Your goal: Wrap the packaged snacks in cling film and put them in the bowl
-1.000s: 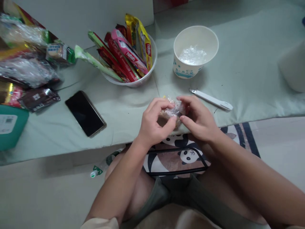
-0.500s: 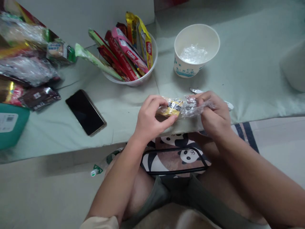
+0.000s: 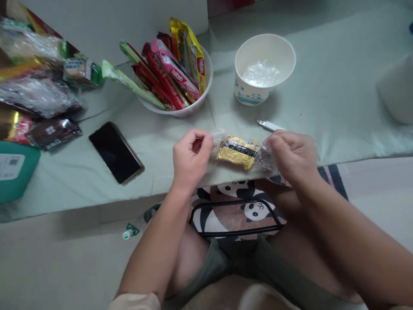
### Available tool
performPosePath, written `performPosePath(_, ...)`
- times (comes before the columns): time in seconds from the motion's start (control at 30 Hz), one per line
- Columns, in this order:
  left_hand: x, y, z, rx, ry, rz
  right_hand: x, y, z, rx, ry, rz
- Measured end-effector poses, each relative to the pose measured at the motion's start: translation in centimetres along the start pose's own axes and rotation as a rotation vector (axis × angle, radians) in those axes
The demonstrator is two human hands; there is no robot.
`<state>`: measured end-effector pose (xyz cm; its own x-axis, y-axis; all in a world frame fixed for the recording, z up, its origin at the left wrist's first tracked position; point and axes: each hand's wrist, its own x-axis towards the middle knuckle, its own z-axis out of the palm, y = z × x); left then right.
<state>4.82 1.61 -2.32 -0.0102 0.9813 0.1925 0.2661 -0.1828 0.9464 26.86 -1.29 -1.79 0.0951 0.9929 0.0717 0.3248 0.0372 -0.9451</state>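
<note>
Two bare hands over the front edge of the table, small yellow packet [image 3: 238, 152] with a dark band between them, clear plastic film [image 3: 266, 158] around it and sticking out at both ends. Left hand [image 3: 193, 157]: thumb and forefinger pinched together on the film at the packet's left end, other fingers curled in. Right hand [image 3: 292, 153]: fingers curled into a loose fist around the film at the right end, slightly blurred. Neither hand is on the yellow part itself. Can't tell if packet rests on the green cloth [image 3: 338, 99] or hangs just above it.

White cutter-like tool [image 3: 269, 125] just behind right hand, partly covered by it. Paper tub [image 3: 251, 94] with blue print further back, upright, crumpled clear film [image 3: 262, 74] inside. Left of it, clear bowl [image 3: 189, 113] full of wrapped bars [image 3: 174, 75], pink, red, green, yellow, some leaning over the rim. Dark phone [image 3: 116, 153] lies screen up, near left hand but apart. Far left, pile of wrapped snacks [image 3: 38, 94], teal container [image 3: 19, 185] with white label in front of it. Panda-print item [image 3: 226, 215] below the table edge, between the legs
</note>
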Motion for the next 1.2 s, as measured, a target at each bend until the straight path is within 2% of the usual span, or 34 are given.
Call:
performPosePath(0.07,0.3,-0.1,-0.4,-0.021,0.042,-0.089,-0.1,-0.3,-0.2,-0.131,0.006,-0.034)
performPosePath(0.23,0.8,-0.6,-2.3,0.109,0.099,-0.258,0.5,0.6,-1.4,-0.188,0.170,-0.048)
performPosePath(0.33,0.8,-0.6,-3.3,0.238,0.079,-0.341,0.9,1.6,-1.9,-0.207,0.230,-0.038)
performPosePath(0.47,0.8,-0.5,-3.7,0.387,0.054,-0.387,1.1,2.1,-2.3,-0.313,0.279,-0.035)
performPosePath(0.53,1.0,-0.5,-3.5,0.391,0.073,-0.351,1.0,1.7,-2.4,-0.365,0.331,-0.094)
performPosePath(0.63,1.1,-0.8,-2.8,0.244,0.068,-0.201,0.5,0.9,-2.4,-0.452,0.402,-0.264)
performPosePath(0.67,1.2,-1.0,-2.5,0.190,0.044,-0.153,0.3,0.6,-2.3,-0.485,0.401,-0.331)
performPosePath(0.73,1.2,-1.1,-2.0,0.142,-0.036,-0.093,0.1,0.3,-2.0,-0.547,0.310,-0.426)
performPosePath(0.83,1.1,-1.1,-1.6,0.166,-0.109,-0.081,0.1,0.7,-1.3,-0.632,0.097,-0.403)
performPosePath(0.9,1.1,-0.9,-1.7,0.167,-0.100,-0.088,0.4,1.3,-1.0,-0.676,0.032,-0.346)
performPosePath(1.03,1.2,-0.7,-2.1,0.145,-0.043,-0.085,0.6,1.5,-0.8,-0.629,0.109,-0.309)
performPosePath(1.2,1.4,-0.9,-2.7,0.175,0.001,-0.085,0.1,0.4,-0.8,-0.530,0.160,-0.415)
